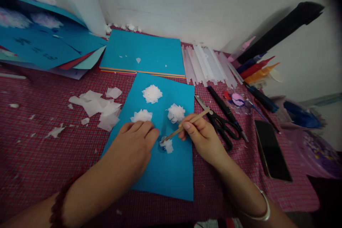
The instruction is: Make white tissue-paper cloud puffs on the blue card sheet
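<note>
A blue sheet of card [171,178] lies before me with white ruffled paper flowers on it: a top flower [152,94], a right flower [176,113] and a left flower [141,115]. Between thumb and fingers, my right hand [204,135] pinches a thin wooden stick [196,118]. The stick's lower tip touches a small white tissue piece [167,145] on a shiny glue-like spot. My left hand [136,146] rests palm down on the card, its fingers curled together beside the left flower. Its fingertips are hidden, so what they hold, if anything, does not show.
White tissue scraps [98,105] lie to the left. Behind are a stack of coloured card [144,51] and translucent glue sticks [208,62]. Black scissors [220,124], a black pen-like tool [224,107] and a phone [272,149] lie on the right.
</note>
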### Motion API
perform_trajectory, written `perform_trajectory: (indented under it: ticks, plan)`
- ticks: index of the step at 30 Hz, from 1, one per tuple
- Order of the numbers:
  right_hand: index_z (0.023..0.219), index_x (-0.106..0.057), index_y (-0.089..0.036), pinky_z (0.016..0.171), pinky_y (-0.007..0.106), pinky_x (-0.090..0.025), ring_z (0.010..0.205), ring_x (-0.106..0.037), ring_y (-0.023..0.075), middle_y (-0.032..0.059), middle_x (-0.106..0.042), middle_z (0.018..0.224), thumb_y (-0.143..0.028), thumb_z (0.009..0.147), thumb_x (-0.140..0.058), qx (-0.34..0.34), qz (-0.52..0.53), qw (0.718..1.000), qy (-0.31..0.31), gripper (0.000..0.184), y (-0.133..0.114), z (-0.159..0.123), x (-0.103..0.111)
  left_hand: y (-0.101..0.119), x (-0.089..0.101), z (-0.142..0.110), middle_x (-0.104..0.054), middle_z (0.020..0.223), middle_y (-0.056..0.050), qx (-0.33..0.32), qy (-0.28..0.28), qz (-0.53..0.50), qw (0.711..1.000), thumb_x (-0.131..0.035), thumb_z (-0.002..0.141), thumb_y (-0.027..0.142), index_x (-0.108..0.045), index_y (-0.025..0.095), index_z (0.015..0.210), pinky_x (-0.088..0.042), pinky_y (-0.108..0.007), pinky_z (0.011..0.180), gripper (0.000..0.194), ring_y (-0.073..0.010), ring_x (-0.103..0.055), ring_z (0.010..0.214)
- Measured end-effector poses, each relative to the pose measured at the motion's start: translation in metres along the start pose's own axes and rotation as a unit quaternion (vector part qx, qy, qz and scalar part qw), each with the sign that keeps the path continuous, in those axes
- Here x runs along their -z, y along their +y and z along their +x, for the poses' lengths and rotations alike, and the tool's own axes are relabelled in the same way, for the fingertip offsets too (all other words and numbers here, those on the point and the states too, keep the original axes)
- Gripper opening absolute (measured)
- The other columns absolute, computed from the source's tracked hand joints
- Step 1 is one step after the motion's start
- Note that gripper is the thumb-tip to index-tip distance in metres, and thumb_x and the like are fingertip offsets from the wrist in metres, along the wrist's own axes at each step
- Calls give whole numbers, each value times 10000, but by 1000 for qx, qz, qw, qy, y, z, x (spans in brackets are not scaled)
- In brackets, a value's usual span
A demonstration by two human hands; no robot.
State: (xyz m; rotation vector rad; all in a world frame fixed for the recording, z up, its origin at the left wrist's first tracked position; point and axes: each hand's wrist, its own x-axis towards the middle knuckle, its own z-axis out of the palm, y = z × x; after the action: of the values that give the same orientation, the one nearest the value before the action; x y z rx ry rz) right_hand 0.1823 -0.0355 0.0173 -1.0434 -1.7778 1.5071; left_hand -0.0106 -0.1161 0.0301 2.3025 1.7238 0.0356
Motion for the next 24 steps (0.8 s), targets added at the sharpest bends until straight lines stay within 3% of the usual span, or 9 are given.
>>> perform_trajectory:
  ticks: [10,15,24]
  plan:
    - [778,-546,-194,538,257,-472,535,-565,124,-20,-592,587,-377,888,-538,-39,23,999,4,214,1,3,-1,0,-2,0,-635,1039,-123,-4,22,23,999,-433,768,42,-599,148,1045,-424,-452,844,340,-290,-569,965]
    - [783,-562,-190,517,250,-481,519,-566,121,-16,-598,579,-396,874,-553,-53,48,997,39,225,4,4,-3,-2,-2,1,-628,1044,-119,2,20,13,1000,-442,755,52,-597,152,1016,-422,-458,831,320,-300,-563,969]
    - [801,-562,-177,523,256,-471,520,-563,115,-23,-589,586,-396,883,-539,-47,45,997,32,235,7,3,-2,4,1,7,-606,883,-52,-27,72,-93,993,-462,872,213,-608,199,841,-381,-397,764,150,-234,-541,877]
